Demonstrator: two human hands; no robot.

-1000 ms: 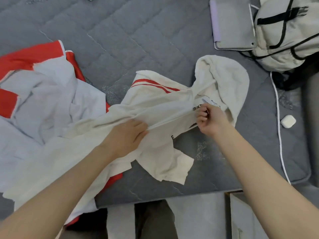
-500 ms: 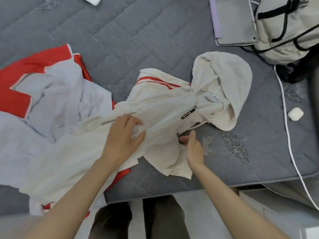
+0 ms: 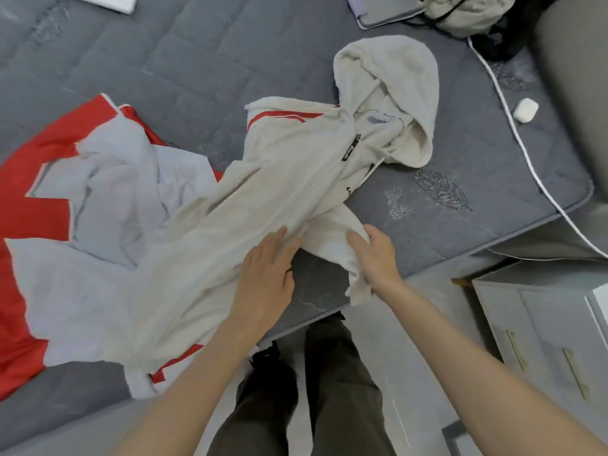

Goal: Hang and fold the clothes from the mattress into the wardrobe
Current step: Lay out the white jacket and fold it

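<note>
A cream hooded zip jacket (image 3: 296, 166) with red stripes lies across the grey mattress (image 3: 204, 60), hood toward the far right. My left hand (image 3: 266, 274) rests flat on its body near the zip, fingers straight. My right hand (image 3: 375, 255) grips the jacket's loose sleeve (image 3: 335, 238) at the mattress's near edge, fingers curled round the fabric. Part of the jacket lies over a red and light grey garment (image 3: 82, 199) spread out at the left.
A tablet in a case (image 3: 385, 8) and a beige backpack (image 3: 467, 8) lie at the far right. A white cable (image 3: 526, 159) and a small white earbud case (image 3: 525, 110) lie on the right side. A white drawer unit (image 3: 539, 324) stands at the lower right.
My right hand left the zip near the collar, dropped toward the near edge and took hold of the sleeve. My left hand went from gripping the fabric to lying flat on it.
</note>
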